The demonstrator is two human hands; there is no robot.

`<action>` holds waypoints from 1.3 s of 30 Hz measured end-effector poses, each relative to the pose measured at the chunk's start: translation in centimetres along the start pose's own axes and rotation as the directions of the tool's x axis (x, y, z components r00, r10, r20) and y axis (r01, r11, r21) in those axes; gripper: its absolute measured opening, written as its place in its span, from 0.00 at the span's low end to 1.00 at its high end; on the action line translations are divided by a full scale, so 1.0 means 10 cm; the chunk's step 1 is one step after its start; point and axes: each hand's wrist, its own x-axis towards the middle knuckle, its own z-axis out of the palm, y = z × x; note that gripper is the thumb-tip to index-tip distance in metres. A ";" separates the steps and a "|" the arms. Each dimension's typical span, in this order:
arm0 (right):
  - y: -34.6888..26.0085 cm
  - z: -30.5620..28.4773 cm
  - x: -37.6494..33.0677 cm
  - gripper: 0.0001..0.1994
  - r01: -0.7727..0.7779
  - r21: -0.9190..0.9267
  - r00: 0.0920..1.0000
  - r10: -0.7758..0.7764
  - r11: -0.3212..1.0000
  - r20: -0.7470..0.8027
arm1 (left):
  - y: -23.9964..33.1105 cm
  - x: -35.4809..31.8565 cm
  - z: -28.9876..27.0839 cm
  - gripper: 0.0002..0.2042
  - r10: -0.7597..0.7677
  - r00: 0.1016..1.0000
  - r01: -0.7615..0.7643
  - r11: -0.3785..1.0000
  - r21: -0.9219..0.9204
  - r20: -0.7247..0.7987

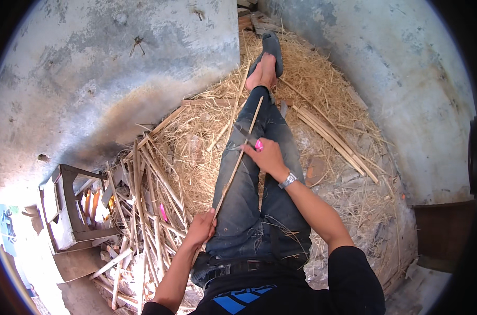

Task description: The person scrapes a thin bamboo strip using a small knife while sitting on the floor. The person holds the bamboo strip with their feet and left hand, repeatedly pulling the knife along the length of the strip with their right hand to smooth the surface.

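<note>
A long, thin strip [233, 181] of what looks like bamboo slants across my outstretched left thigh and knee. My left hand [201, 228] is closed round its lower part, beside my hip. Over my knees, my right hand [270, 158] grips a knife [244, 135] by its bright pink handle. The knife's dark, broad blade crosses the strip, and my right thumb lies close to the strip just below it. Whether the blade's edge bites into the strip cannot be made out. My legs [279, 194] lie stretched forward in dark trousers, with fine shavings on the lap.
Pale shavings [322, 79] cover the ground around my feet. Several split strips [333, 139] lie right of my legs. A tangled pile of sticks [149, 210] is on the left, next to a wooden frame [73, 210]. Grey walls [144, 58] rise on both sides.
</note>
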 end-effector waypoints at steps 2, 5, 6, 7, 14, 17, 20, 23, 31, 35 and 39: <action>0.06 -0.05 0.14 0.33 -0.035 0.002 0.999 0.035 0.999 -0.009 | -0.02 -0.06 -0.03 0.28 -0.026 0.999 0.026 0.999 0.022 -0.029; 0.17 -0.10 0.29 0.34 -0.056 -0.053 0.998 0.055 0.997 -0.019 | -0.03 -0.07 -0.05 0.28 -0.040 0.998 0.042 0.998 0.056 -0.053; 0.17 -0.07 0.28 0.33 -0.051 -0.093 0.999 0.052 0.994 0.002 | -0.03 -0.08 -0.06 0.28 -0.044 0.997 0.048 0.997 0.065 -0.066; 0.18 -0.05 0.26 0.33 -0.046 -0.133 0.999 0.049 0.990 0.022 | -0.04 -0.08 -0.05 0.28 -0.012 0.996 0.021 0.994 0.104 -0.087; -0.06 -0.05 -0.27 0.28 0.010 -0.243 0.990 0.024 0.970 0.136 | 0.10 -0.01 0.10 0.29 0.057 0.989 -0.028 0.977 0.211 -0.133; -0.15 0.05 -0.71 0.28 0.009 -0.173 0.973 0.031 0.985 0.227 | 0.19 0.08 0.13 0.29 0.033 0.993 -0.015 0.986 0.164 -0.110; -0.12 0.11 -0.97 0.30 -0.055 0.033 0.953 0.043 0.998 0.299 | 0.21 0.10 0.15 0.28 -0.002 0.995 0.014 0.993 0.120 -0.100; 0.06 0.09 -0.92 0.32 -0.305 0.232 0.855 0.158 0.924 0.495 | 0.22 0.08 0.19 0.27 0.054 0.991 -0.038 0.991 0.126 -0.121; -0.30 -0.01 -0.69 0.23 -0.292 0.370 0.903 0.126 0.882 0.411 | 0.16 0.03 0.32 0.24 0.286 0.925 -0.190 0.919 0.346 -0.251; -0.27 0.13 -0.67 0.18 -0.268 0.363 0.908 0.108 0.893 0.404 | 0.09 0.02 0.37 0.22 0.381 0.869 -0.205 0.858 0.470 -0.316; -0.21 0.20 -0.68 0.15 -0.234 0.451 0.937 0.076 0.861 0.342 | 0.14 -0.01 0.40 0.20 0.433 0.837 -0.198 0.809 0.553 -0.334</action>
